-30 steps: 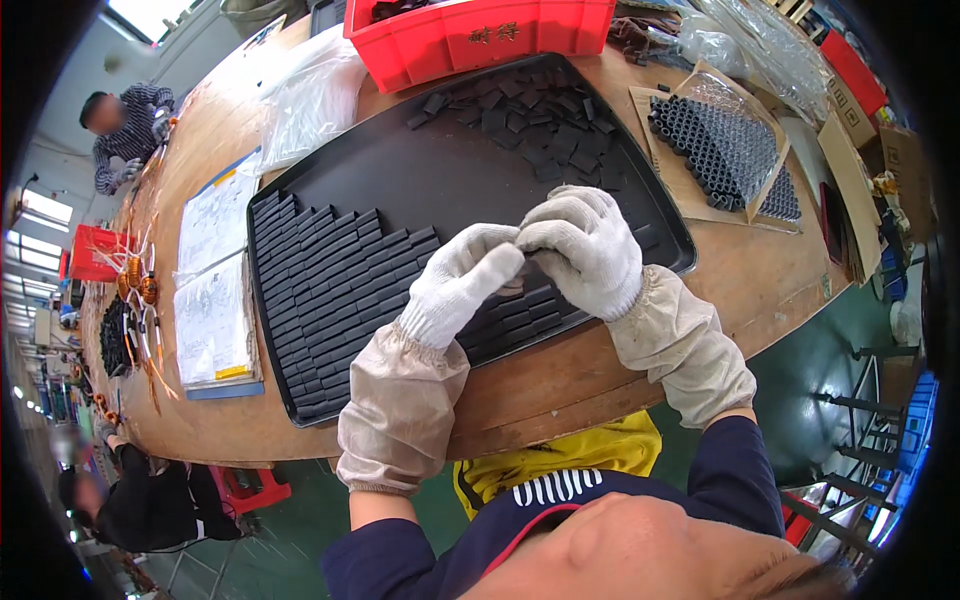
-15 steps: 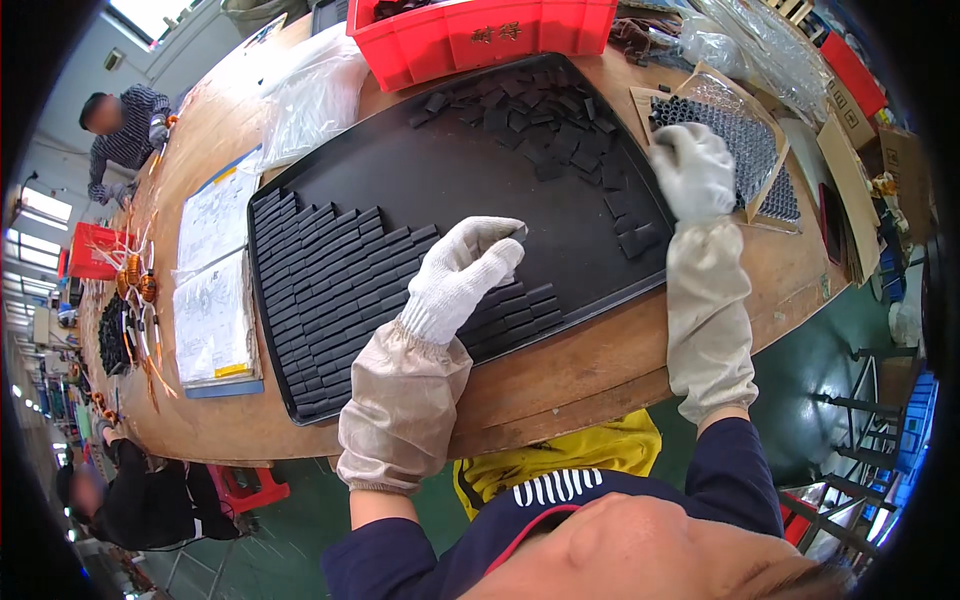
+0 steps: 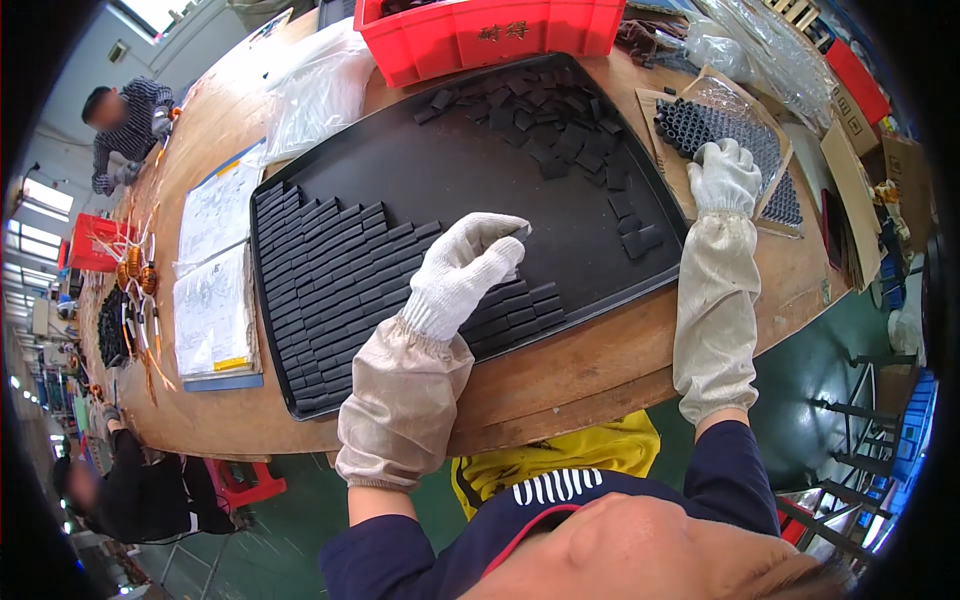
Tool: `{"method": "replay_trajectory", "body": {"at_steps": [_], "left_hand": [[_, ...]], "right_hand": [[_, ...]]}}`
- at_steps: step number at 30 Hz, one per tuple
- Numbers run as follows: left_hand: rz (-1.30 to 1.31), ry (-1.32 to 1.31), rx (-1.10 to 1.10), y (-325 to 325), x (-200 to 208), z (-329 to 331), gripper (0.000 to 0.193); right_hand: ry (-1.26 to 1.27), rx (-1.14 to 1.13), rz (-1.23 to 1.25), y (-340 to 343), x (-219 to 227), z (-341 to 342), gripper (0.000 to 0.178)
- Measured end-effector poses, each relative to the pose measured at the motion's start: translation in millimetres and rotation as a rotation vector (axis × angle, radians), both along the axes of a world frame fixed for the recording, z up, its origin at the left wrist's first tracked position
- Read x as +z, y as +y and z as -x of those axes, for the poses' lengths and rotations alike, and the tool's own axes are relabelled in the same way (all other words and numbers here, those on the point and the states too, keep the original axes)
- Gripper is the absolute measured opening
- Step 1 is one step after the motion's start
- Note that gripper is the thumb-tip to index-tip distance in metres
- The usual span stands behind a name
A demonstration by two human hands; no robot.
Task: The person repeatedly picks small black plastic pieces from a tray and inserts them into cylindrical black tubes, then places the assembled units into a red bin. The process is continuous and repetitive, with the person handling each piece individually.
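Observation:
My left hand (image 3: 465, 265), in a white knit glove, is held above the black tray (image 3: 400, 175) with thumb and fingers pinched together. What lies in the pinch is too small to make out. Below and left of it, short black sleeves (image 3: 330, 265) lie in close, stepped rows. Loose flat black pieces (image 3: 565, 135) are scattered over the tray's far right part. My right hand (image 3: 725, 178), also gloved, rests with curled fingers at the small black tubes (image 3: 690, 125) standing packed in a shallow cardboard box. Its fingertips are partly hidden.
A red bin (image 3: 490, 40) stands behind the tray. Left of the tray are a clear plastic bag (image 3: 320, 95) and printed sheets on a blue clipboard (image 3: 215, 310). Wired copper coils (image 3: 140, 275) lie farther left. Two people sit along the left side. Cardboard (image 3: 850, 200) stands at right.
My right hand has moved slightly right and toward me over the box of tubes, uncovering more of them. The left hand keeps its pinch in nearly the same place.

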State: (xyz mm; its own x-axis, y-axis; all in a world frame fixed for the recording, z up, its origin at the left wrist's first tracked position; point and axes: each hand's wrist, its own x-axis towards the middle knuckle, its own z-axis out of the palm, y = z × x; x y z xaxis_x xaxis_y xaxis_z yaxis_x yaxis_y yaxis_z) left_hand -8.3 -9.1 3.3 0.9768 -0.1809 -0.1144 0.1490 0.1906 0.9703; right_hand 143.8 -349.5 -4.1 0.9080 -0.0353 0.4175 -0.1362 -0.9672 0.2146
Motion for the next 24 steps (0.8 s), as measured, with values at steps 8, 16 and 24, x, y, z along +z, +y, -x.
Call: {"method": "replay_trajectory", "body": {"at_steps": [8,16,24], "left_hand": [[-0.028,-0.003,-0.003,-2.1,1.1,-0.5,0.026],[0.029,0.016,0.071,-0.8,-2.7,-0.8,0.021],[-0.061,0.045,-0.027,-2.0,4.1,-0.1,0.030]], "right_hand": [[-0.292,0.554,-0.494,40.2,6.2,14.2,0.015],[0.386,0.980,-1.461,116.4,17.2,84.8,0.014],[0.119,1.074,-1.048,125.6,19.0,94.0,0.022]]}}
